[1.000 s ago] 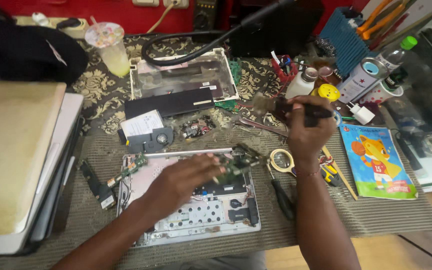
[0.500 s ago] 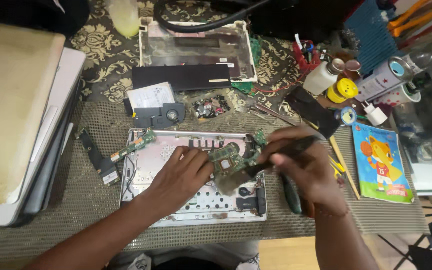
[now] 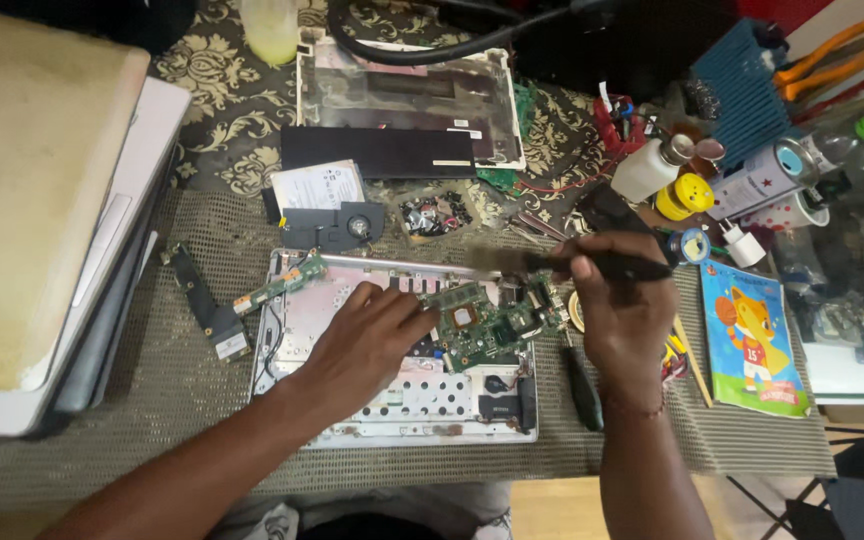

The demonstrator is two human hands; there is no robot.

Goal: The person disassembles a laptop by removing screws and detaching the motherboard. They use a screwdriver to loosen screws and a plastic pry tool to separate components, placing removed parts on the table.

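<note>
An opened laptop base [image 3: 292, 330] lies on a woven mat, its green circuit board [image 3: 492, 322] tilted up at the middle. My left hand [image 3: 367, 335] rests on the base, fingertips touching the board's left edge. A black-handled brush [image 3: 552, 262] is gripped in my right hand [image 3: 617, 305], which hovers over the board's right end; the bristles point left above the board.
A black fan [image 3: 337, 225], a black battery bar [image 3: 377, 150] and a laptop cover [image 3: 407, 90] lie behind the base. A screwdriver [image 3: 582, 385] lies beside my right wrist. Bottles, a spray can [image 3: 767, 180] and a picture booklet [image 3: 752, 340] crowd the right. Stacked laptops [image 3: 42, 200] fill the left.
My right hand came down from the cluttered back right carrying the brush and now holds it over the circuit board. My left hand stayed on the laptop base. The view shifted closer.
</note>
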